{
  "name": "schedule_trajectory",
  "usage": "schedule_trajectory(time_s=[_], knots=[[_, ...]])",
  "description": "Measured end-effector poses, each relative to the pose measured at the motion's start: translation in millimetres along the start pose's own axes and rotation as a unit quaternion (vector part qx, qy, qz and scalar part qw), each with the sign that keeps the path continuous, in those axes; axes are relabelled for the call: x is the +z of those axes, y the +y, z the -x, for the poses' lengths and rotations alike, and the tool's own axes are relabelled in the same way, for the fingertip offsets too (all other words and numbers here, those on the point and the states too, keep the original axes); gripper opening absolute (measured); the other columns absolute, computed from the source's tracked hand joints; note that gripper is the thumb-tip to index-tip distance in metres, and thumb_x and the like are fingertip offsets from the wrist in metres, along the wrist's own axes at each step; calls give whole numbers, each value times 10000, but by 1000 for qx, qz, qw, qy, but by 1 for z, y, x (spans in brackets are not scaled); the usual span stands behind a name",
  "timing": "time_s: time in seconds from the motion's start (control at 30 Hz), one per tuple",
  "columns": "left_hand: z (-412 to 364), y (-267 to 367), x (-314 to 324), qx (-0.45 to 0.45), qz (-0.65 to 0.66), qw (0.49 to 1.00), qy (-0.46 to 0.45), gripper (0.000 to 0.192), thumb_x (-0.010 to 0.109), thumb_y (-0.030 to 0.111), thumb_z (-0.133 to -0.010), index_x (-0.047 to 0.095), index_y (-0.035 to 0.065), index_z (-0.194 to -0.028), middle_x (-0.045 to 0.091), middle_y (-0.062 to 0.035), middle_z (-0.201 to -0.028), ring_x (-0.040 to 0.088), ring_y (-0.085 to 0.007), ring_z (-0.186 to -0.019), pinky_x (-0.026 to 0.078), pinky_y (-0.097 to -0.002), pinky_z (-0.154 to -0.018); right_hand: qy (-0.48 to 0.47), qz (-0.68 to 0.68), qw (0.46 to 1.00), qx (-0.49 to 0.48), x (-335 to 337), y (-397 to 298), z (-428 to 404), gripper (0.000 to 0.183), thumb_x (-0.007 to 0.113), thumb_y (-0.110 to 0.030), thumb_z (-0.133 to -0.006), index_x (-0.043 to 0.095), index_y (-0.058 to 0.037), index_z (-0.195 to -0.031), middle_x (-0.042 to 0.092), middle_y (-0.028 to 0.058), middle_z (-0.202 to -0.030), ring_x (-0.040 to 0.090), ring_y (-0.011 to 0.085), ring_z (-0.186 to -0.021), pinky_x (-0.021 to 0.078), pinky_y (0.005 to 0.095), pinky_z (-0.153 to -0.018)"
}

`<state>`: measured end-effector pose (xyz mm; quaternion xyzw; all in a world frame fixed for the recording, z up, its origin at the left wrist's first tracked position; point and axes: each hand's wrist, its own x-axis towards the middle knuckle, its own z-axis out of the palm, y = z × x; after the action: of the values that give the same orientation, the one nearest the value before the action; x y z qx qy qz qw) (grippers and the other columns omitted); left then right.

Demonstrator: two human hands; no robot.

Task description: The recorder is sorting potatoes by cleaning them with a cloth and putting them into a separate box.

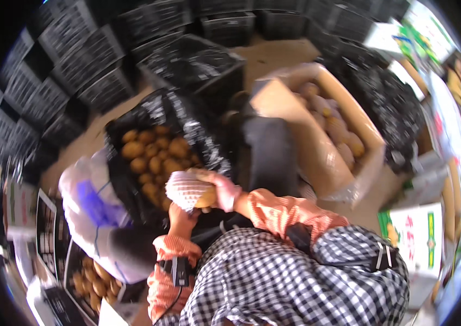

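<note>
A yellowish-brown piece of produce [206, 198], likely a fruit, sits partly inside a pale foam net sleeve [185, 190]. My right hand [224, 190] grips the produce from the right, at its bare end. From below, my left hand [182, 218] holds the sleeve; its fingers are mostly hidden behind the net. Just beyond both hands stands a crate lined with black plastic [116, 126], holding many loose brown pieces of produce [155, 153]. To the right, a cardboard box [304, 134] with a clear plastic liner contains net-wrapped pieces [332, 122].
A white sack [88, 203] with a blue patch bulges at my left. Behind it sits another crate of brown produce [96, 285]. Stacked black plastic crates [88, 61] line the far side. Black plastic sheeting [381, 98] and a printed white carton [414, 240] are on the right.
</note>
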<state>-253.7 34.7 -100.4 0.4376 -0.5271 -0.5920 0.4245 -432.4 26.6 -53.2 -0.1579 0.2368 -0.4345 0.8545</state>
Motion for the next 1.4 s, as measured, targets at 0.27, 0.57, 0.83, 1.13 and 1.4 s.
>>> schedule_trajectory(time_s=[0.27,0.57,0.83,1.13,1.4], knots=[[12,-4,39,203,-558,803,56,465,747,281,-684,587,87,-1074,575,-106,-902,561,-284,-847,438,-405,-713,226,295,730,-573,-61,-175,78,575,748,-85,-706,486,-6,-1212,563,96,-1166,563,174,-1017,472,316,-886],[6,-17,39,48,-626,779,-6,375,718,260,-685,602,90,-999,587,-101,-953,572,-305,-918,457,-418,-747,354,752,521,-192,-251,-216,196,382,539,-245,-829,578,-45,-1152,598,146,-1138,556,272,-1071,408,330,-952],[-14,24,-11,4,-467,884,10,212,669,315,-741,704,121,-820,644,-124,-768,636,-325,-742,511,-418,-680,497,626,556,-227,-215,-229,159,390,603,-101,-836,547,49,-1191,589,144,-1173,539,215,-1104,401,306,-970],[32,45,-221,-152,-600,717,320,161,607,223,-759,673,103,-845,653,-127,-758,638,-332,-743,508,-413,-691,-1,715,686,-131,23,-120,-103,379,607,-159,-789,594,-50,-1151,640,96,-1056,605,177,-933,469,282,-841],[-28,65,-132,4,-359,867,345,99,654,65,-778,659,20,-867,644,-60,-700,595,-100,-630,470,-244,-591,56,897,433,66,-93,39,-206,505,709,-255,-667,544,-85,-1113,602,174,-1100,590,331,-1010,487,392,-854]])
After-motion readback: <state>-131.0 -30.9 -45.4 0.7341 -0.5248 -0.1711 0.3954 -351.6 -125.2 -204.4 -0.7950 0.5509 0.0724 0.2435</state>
